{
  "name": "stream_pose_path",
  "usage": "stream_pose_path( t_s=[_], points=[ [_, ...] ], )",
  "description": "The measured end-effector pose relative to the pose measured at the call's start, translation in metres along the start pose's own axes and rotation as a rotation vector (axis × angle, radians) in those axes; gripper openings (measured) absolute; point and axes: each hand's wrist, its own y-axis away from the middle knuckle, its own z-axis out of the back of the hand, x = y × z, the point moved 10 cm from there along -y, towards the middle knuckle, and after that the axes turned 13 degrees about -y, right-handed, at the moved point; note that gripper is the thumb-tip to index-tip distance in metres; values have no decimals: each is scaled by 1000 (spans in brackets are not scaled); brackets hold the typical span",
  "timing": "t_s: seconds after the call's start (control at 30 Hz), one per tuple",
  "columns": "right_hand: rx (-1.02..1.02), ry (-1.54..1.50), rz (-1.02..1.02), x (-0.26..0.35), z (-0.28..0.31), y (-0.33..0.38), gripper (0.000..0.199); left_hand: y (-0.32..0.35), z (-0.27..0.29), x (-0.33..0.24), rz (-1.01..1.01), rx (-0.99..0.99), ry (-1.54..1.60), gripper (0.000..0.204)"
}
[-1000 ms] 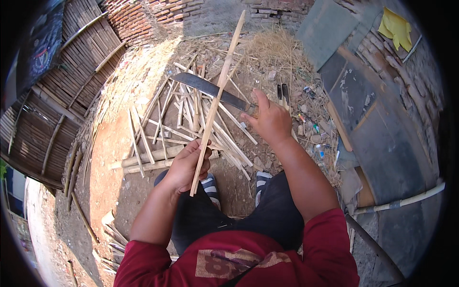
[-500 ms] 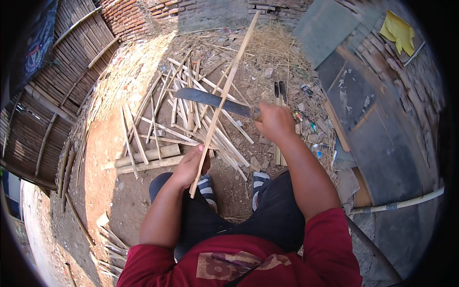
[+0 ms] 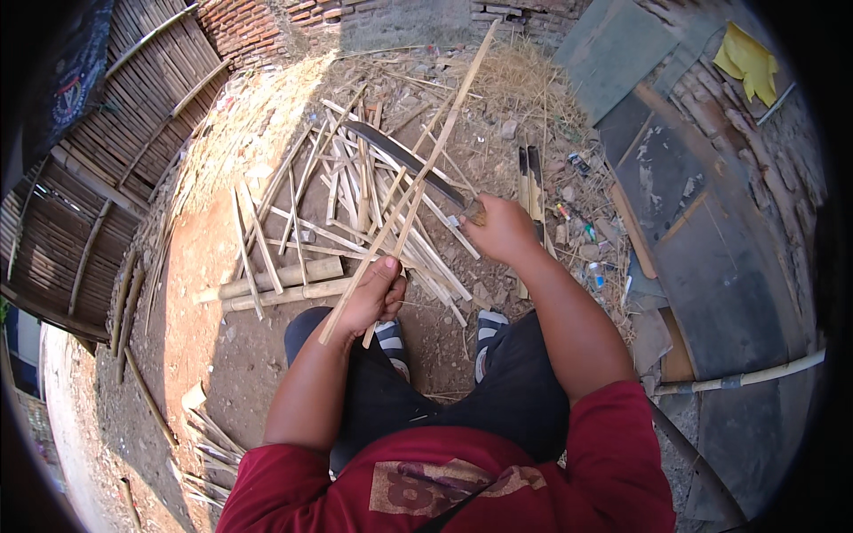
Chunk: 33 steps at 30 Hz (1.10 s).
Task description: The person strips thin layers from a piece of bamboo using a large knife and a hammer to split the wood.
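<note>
Left hand [image 3: 378,293]: fingers are wrapping tightly around the lower end of a long, thin, pale split-bamboo strip [image 3: 433,151], which is rising steeply away from the fingers toward the far brick wall [image 3: 267,22].
Right hand [image 3: 502,229]: fingers are clenching the handle of a long, dark, slightly curved steel blade [image 3: 404,158]; the blade is reaching up and to the left from the fingers and crossing the strip.
Strip, handling: judged light, stiff along its length yet springy at the free tip; split edges are likely sharp and splintery, so a grip on the flat faces near the low end, as the left fingers are taking, looks soundest.
Blade, handling: judged heavy toward the tip; only the handle is offering a safe hold.
Beyond the fingers: a loose heap of cut bamboo slats [image 3: 355,200] is lying on the dirt ground [image 3: 204,266].
Below the fingers: two round bamboo poles [image 3: 275,284] are lying side by side, near the striped sandals [image 3: 487,324].
</note>
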Motion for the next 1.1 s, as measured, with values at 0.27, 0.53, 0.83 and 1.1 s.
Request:
stream_pose_path(
  t_s=[0.27,0.53,0.83,1.1],
  points=[
    [24,331,202,15,-11,-3,30,7,11,6,92,-182,-176,30],
    [-35,239,89,0,19,-14,29,30,6,4,105,63,-97,32],
    [88,-103,43,-18,7,-5,37,58,-5,-12,181,34,-136,32],
    [59,160,141,23,4,2,33,79,-3,-17,175,-62,79,30]
  ],
)
